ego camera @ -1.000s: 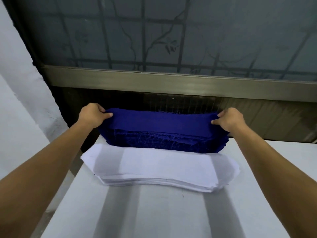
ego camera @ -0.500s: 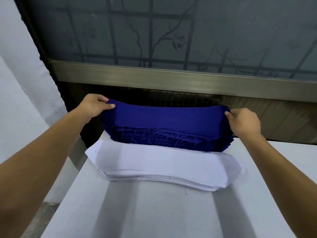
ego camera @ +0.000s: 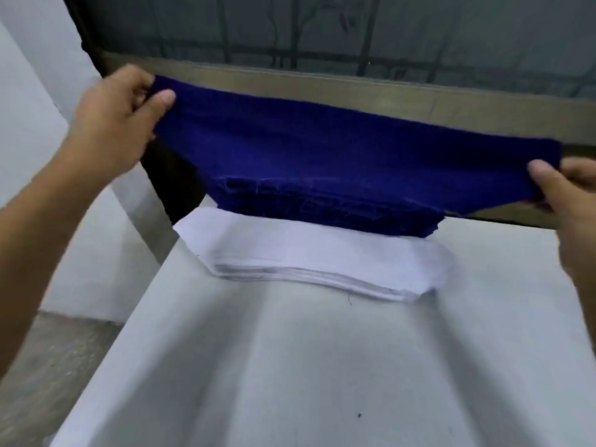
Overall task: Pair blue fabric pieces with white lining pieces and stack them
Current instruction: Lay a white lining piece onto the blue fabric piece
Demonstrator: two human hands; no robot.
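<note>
The left hand [ego camera: 119, 121] and right hand [ego camera: 567, 201] each pinched an end of the blue fabric piece [ego camera: 322, 146], stretching it flat above the blue stack [ego camera: 338, 214], likely for wrinkle-free pairing.

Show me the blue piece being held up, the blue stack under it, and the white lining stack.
lifted blue piece [ego camera: 338, 146]: head view, middle of its stretched face.
blue stack [ego camera: 338, 216]: head view, frayed front edge.
white lining stack [ego camera: 306, 253]: head view, middle of top sheet.
</note>
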